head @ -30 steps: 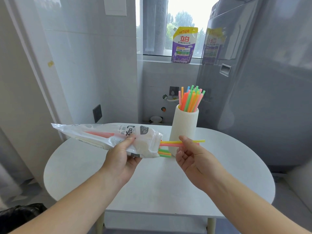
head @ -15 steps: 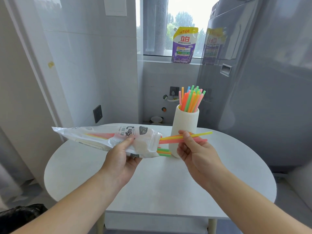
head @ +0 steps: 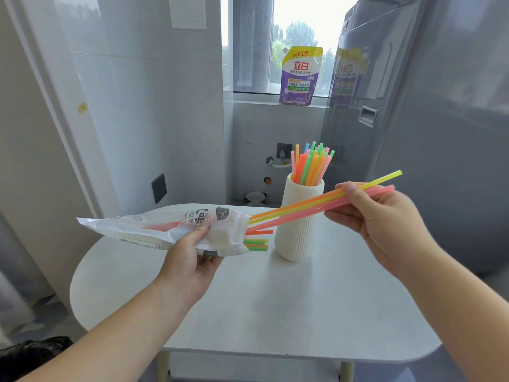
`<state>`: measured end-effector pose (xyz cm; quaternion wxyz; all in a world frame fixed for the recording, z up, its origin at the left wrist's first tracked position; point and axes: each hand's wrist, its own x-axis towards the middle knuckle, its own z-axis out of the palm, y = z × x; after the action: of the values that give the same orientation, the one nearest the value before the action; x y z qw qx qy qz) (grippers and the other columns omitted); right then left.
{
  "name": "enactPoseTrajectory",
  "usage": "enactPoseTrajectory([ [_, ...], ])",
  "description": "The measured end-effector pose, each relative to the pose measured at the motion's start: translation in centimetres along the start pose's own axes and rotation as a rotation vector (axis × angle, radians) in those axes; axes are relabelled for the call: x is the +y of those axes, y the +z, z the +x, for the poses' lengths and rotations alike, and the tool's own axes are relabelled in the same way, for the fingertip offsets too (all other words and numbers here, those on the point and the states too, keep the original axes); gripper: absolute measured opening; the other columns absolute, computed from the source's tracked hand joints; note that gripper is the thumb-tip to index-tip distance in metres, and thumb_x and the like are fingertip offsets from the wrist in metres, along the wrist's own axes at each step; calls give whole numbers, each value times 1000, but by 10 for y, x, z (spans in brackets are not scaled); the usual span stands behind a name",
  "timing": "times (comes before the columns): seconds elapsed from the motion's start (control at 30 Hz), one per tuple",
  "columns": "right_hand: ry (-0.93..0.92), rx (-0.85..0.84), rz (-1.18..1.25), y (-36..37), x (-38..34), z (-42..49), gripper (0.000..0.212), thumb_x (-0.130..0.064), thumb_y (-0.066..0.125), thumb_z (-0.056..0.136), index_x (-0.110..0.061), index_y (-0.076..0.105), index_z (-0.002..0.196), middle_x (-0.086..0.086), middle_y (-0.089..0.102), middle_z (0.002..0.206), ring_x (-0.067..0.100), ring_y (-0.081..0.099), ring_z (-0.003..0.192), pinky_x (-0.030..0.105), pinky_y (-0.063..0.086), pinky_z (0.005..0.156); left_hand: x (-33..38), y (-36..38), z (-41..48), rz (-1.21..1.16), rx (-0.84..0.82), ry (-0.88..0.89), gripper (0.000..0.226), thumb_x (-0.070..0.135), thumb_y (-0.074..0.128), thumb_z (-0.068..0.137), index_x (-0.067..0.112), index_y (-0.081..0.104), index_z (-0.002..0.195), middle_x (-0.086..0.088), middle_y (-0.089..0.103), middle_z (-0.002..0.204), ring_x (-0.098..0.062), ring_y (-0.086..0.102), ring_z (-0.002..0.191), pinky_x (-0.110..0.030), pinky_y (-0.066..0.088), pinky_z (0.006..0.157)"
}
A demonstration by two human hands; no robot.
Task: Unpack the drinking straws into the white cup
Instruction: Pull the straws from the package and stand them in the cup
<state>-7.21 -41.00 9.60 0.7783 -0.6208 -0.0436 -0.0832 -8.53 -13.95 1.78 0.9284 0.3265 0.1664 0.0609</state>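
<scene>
My left hand [head: 190,260] grips a clear plastic straw packet [head: 154,230] held level above the table, its open mouth pointing right. A few green and orange straw ends [head: 256,244] stick out of that mouth. My right hand [head: 377,216] pinches a small bunch of yellow, orange and pink straws [head: 303,206], drawn most of the way out of the packet and slanting up to the right in front of the cup. The ribbed white cup [head: 298,224] stands on the table between my hands, with several coloured straws [head: 311,166] upright in it.
The round white table [head: 275,304] sits in a narrow corner. A grey appliance [head: 427,119] rises close behind on the right, a tiled wall on the left. A purple detergent pouch [head: 300,75] stands on the window sill. Something black [head: 30,351] lies on the floor at lower left.
My right hand has moved right and up, pulling the bunch of straws further out of the packet. The left hand and packet have stayed nearly still.
</scene>
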Motion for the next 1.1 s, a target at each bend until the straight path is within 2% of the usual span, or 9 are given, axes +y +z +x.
enactPoseTrajectory([
  [0.23, -58, 26, -53, -10, -16, 2, 20, -15, 58, 102, 2, 69, 100, 16, 80, 86, 31, 79, 85, 29, 63, 70, 0, 0, 1, -16, 10, 11, 38, 4, 69, 94, 10, 64, 131, -5, 83, 96, -17, 80, 83, -30, 62, 55],
  [0.6, -321, 133, -245, -42, -60, 15, 19, -23, 66, 98, -9, 75, 90, 4, 81, 84, 27, 79, 87, 34, 64, 75, -2, -1, 2, -11, 9, 2, 38, 5, 68, 95, 11, 63, 132, -4, 83, 93, -17, 80, 80, -30, 62, 53],
  [0.8, -324, 128, -255, -51, -63, 15, 20, -23, 66, 99, -6, 74, 91, 4, 81, 82, 27, 79, 85, 33, 64, 74, 1, -3, 4, -16, 21, 8, 31, 4, 68, 94, 10, 66, 125, -3, 83, 88, -16, 80, 77, -30, 62, 53],
  [1.1, -241, 146, -204, -54, -55, 16, 20, -21, 64, 99, -4, 71, 92, 5, 81, 81, 27, 79, 84, 33, 64, 71, 0, -2, 3, -20, 25, 21, 35, 4, 69, 94, 12, 64, 128, -3, 83, 89, -16, 80, 78, -30, 62, 53],
])
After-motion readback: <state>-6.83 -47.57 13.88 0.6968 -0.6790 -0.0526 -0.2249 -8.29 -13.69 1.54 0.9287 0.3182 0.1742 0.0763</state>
